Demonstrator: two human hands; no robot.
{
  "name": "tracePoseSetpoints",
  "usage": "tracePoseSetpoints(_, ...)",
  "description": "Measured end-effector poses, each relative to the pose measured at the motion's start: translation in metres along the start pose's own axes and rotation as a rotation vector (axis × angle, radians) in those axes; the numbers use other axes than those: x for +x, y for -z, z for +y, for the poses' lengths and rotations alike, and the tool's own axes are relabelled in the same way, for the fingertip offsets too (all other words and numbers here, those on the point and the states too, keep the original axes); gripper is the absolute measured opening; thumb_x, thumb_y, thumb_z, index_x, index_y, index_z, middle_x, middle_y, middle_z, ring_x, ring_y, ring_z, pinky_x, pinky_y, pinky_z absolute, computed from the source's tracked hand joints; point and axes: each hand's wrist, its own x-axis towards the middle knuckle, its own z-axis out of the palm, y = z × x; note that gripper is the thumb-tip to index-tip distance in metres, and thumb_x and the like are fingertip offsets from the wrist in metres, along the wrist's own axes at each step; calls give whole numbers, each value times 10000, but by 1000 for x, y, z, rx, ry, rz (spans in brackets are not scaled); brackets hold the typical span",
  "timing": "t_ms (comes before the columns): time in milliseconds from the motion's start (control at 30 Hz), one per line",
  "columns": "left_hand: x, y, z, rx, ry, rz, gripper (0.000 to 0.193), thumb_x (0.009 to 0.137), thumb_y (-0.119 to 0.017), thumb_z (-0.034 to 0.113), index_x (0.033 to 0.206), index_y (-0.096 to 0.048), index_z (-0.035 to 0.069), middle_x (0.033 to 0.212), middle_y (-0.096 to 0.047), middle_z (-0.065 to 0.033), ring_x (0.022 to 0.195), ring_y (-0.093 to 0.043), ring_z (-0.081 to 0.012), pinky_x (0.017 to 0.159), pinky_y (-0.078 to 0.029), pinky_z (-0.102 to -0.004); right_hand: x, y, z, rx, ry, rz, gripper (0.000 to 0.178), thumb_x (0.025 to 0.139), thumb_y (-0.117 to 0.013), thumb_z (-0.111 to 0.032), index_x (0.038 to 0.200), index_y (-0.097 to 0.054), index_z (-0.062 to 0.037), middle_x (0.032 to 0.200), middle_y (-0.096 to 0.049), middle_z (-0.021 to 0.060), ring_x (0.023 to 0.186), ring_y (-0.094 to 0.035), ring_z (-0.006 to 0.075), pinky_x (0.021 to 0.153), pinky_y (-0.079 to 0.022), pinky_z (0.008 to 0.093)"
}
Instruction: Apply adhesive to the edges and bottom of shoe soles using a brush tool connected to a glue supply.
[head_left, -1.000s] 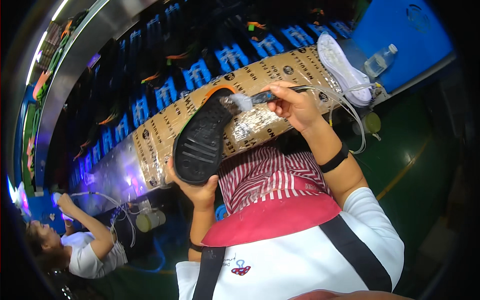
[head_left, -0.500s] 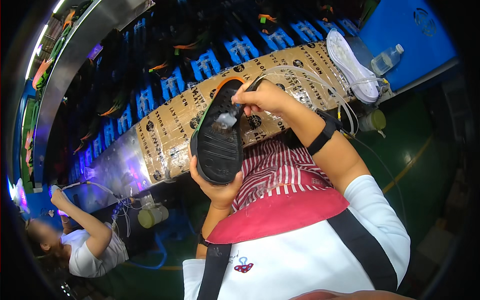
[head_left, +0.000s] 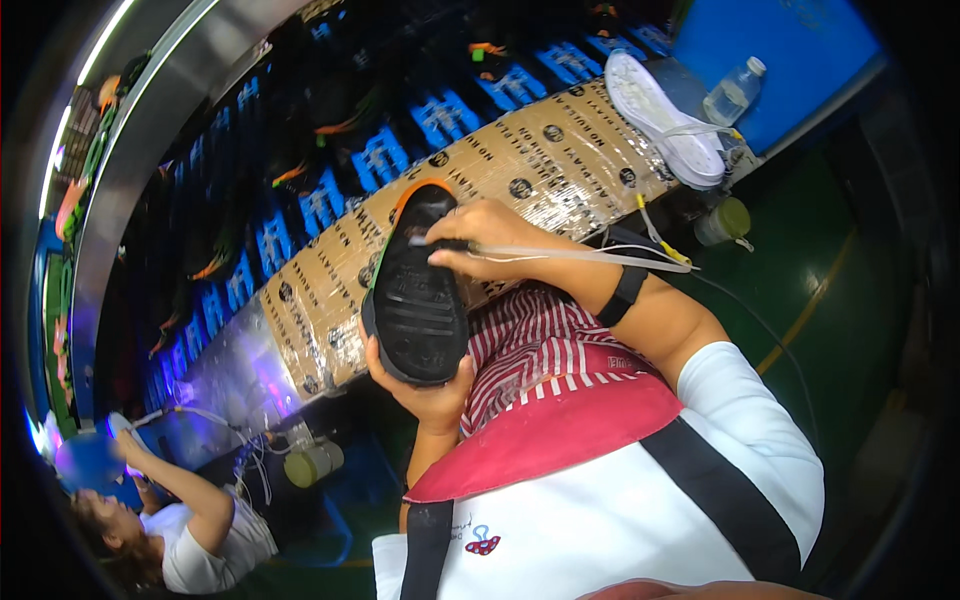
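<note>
A black shoe sole (head_left: 420, 325) with an orange and green rim stands tilted above the bench, toe end away from me. My left hand (head_left: 425, 400) grips its heel end from below, thumb and fingers on opposite sides. In my right hand (head_left: 485, 235) is a brush (head_left: 455, 244) with a dark handle, pinched between thumb and fingers. Its pale tip is over the forefoot area of the sole, partly hidden and blurred. A clear tube (head_left: 570, 256) trails from the brush along my right forearm. Wet-looking sheen shows on the sole's middle.
Printed brown cardboard (head_left: 520, 150) under clear film covers the bench. A white sole (head_left: 665, 120) and clear bottle (head_left: 735, 95) lie at the far right. Dark items on blue holders (head_left: 445, 118) line the back. A co-worker (head_left: 190, 500) sits at lower left; a greenish jar (head_left: 315, 462) hangs nearby.
The brush has moved up the sole from its middle toward the toe, and the tube now lies along my right forearm. My left hand keeps its grip; the whole view has shifted slightly.
</note>
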Motion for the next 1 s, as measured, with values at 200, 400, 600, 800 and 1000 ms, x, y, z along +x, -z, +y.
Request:
tracePoseSetpoints(200,24,1,9,-83,75,-7,1084,591,-838,289,1356,-119,19,1315,-340,-146,1194,-382,-248,1000,-317,-362,-17,50,-6,402,-159,211,203,791,-620,-192,903,-648,-25,755,-638,70,696,-605,176,676,-462,267)
tracePoseSetpoints(400,73,11,30,25,40,-149,917,639,-763,132,1353,-202,4,1269,-394,-133,1155,-426,-228,987,-333,-341,-53,98,80,766,-380,913,170,869,-561,-216,901,-613,-58,682,-574,-1,585,-501,37,507,-389,171)
tracePoseSetpoints(600,150,-13,56,-97,-102,-155,782,697,-650,404,1281,-343,-17,1157,-491,-143,1063,-500,-222,928,-390,-346,-105,98,159,786,-674,1017,206,898,-525,-240,977,-585,-60,681,-555,-8,543,-461,45,487,-363,165)
tracePoseSetpoints(800,244,-90,142,-595,-269,-122,741,786,-562,445,1317,-319,-10,1232,-454,-185,1128,-479,-317,957,-388,-434,-107,104,159,871,-577,942,158,904,-524,-193,985,-568,-66,661,-556,-3,540,-488,31,472,-384,161)
tracePoseSetpoints(1000,374,-237,150,-298,-340,-48,546,842,-544,462,1101,-486,-15,1152,-518,-175,981,-548,-231,887,-445,-432,-105,106,155,927,-554,915,180,893,-539,-199,990,-569,-51,682,-561,-1,549,-490,33,494,-405,166)
